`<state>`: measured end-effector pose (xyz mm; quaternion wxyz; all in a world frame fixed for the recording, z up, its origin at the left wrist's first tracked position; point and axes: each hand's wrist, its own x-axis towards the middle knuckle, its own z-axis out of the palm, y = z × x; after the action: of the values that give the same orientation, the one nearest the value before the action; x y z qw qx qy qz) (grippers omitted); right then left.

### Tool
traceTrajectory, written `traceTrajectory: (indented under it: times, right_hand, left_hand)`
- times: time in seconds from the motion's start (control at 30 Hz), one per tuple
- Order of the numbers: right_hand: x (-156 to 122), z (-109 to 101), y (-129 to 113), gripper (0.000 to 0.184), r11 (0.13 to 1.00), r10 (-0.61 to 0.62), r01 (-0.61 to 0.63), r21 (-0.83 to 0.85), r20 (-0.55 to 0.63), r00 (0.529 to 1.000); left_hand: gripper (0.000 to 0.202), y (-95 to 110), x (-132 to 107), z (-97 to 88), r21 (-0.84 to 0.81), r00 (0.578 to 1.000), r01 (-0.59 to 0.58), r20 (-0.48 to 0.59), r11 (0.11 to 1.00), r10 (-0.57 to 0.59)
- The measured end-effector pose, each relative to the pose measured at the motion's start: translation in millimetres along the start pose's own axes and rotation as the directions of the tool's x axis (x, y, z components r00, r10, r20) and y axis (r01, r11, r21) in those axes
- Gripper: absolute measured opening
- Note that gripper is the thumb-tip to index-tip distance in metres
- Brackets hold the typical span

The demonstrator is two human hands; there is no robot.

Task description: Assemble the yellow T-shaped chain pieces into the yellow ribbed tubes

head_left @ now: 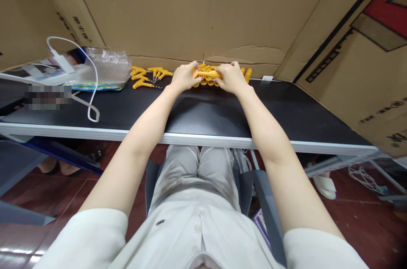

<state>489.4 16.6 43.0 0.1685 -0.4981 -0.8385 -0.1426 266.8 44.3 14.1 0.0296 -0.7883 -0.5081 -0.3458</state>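
Both my hands are at the back of the black table, closed on the two ends of a yellow plastic piece [208,74]. My left hand [186,76] grips its left end with thumb and fingers. At its right end, my right hand [232,77] pinches it the same way. Under and behind it lies a pile of similar yellow pieces [203,82], partly covered by my fingers. Left of my left hand, several loose yellow handles with thin spiral metal ends, like corkscrews [140,84], lie on the table. The exact shape of the held piece is partly hidden.
Cardboard panels [203,10] stand close behind and to the right of the table [206,116]. Clear plastic bags [110,69] lie at the left, beside a white cable [95,91] and a pale stand. A small white piece [267,78] sits against the cardboard.
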Motion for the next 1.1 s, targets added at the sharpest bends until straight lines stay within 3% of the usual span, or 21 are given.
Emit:
traceTrajectory:
  times: [0.2, 0.63, 0.83, 1.1]
  right_hand:
    - [-0.5, -1.9, 3.2, 0.023, 0.997, -0.017, 0.018, 0.075, -0.013, 1.0]
    - [-2.4, -11.9, 7.9, 0.021, 0.971, 0.07, -0.083, 0.224, 0.065, 0.995]
    - [-2.1, -11.9, 11.5, 0.022, 0.964, 0.052, -0.07, 0.257, 0.077, 0.996]
    - [1.1, 2.1, 8.7, 0.035, 0.996, -0.031, 0.037, 0.076, -0.088, 0.996]
  left_hand:
    - [0.034, -3.3, 1.4, 2.4, -0.017, 0.999, -0.047, -0.019, 0.999, 0.047]
    - [0.036, 12.6, -3.5, -3.9, 0.066, 0.997, -0.072, -0.028, 0.995, 0.074]
    - [0.037, 15.5, -5.0, -6.1, 0.066, 0.996, -0.082, -0.04, 0.994, 0.085]
    - [0.033, 0.5, 4.0, 1.2, -0.057, 0.997, -0.035, -0.07, 0.998, 0.031]
